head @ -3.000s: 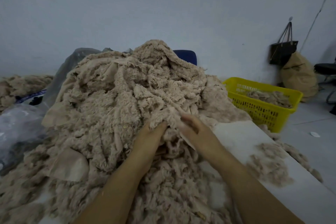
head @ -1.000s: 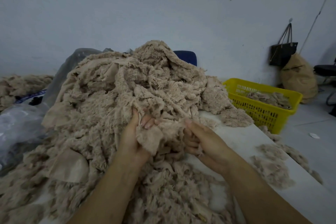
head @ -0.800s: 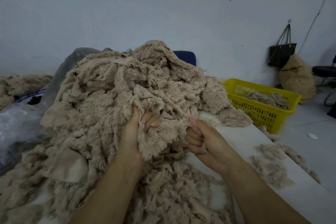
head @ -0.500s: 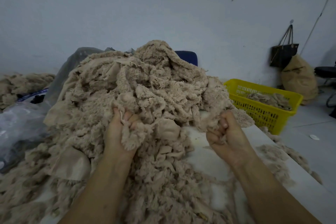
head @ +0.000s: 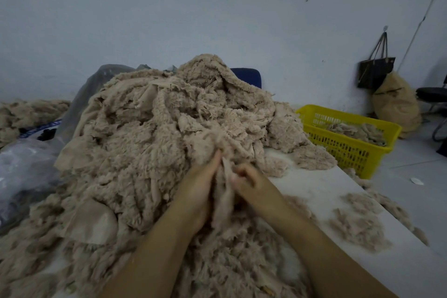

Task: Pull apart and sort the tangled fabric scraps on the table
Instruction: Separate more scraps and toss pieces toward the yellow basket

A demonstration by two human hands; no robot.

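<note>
Head view: my only angle, and the fingers are slightly blurred.
Right grip: the right hand (head: 251, 184) curls, pinching a fabric strip (head: 223, 191), I judge to tease it free.
Left grip: the left hand (head: 197, 191) lies along that strip. Whether it clamps or only braces, I cannot tell.
Task's thing: the scrap pile (head: 157, 133) sits heaped on the table (head: 314, 184), against both hands.
Right side: loose tufts (head: 358, 222) lie apart, probably already sorted.
Beyond: the yellow basket (head: 346, 117) is partly filled, likely a sorting bin.

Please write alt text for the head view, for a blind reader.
A person's left hand and right hand meet on a beige fabric strip at the front of a large scrap pile on a white table. A yellow basket stands at right.
</note>
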